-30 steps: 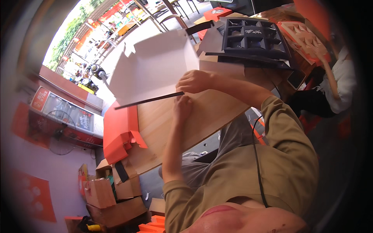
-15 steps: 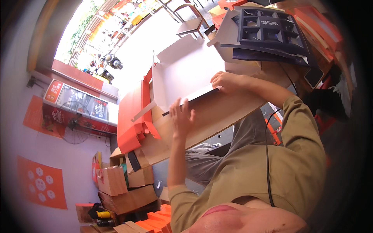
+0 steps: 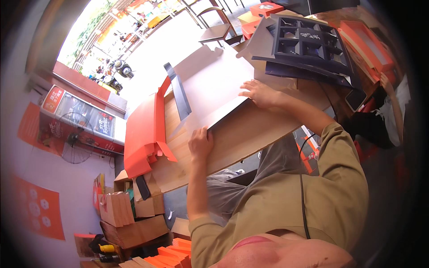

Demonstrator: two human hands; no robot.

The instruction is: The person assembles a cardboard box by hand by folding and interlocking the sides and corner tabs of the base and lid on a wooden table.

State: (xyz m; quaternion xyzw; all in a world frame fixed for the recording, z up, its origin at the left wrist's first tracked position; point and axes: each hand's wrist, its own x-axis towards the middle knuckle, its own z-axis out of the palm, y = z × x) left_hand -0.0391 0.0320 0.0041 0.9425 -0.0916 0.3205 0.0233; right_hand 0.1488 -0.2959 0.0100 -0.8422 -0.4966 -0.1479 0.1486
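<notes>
A partly folded cardboard box blank (image 3: 210,85), white inside and dark outside, lies on the wooden table in front of me. Its left side flap (image 3: 178,91) stands up and shows the dark face. My left hand (image 3: 201,143) is closed at the near left corner, fingers curled around the cardboard edge; the fingertips are partly hidden. Over the near right part of the blank, my right hand (image 3: 259,93) rests with its fingers stretched out and apart. Along the near edge, between the hands, runs a thin dark strip of the outer face.
To the left lies a red folded cardboard piece (image 3: 145,136) on the wooden table (image 3: 237,140). A dark phone-like object (image 3: 143,187) sits at the table's left corner. A dark compartment tray (image 3: 308,42) is at far right. Cartons (image 3: 134,230) are stacked lower left.
The blank's left flap has come up and turned its dark side to view. My left hand's fingers have curled in at the corner; my right hand's fingers have spread. The view has shifted slightly.
</notes>
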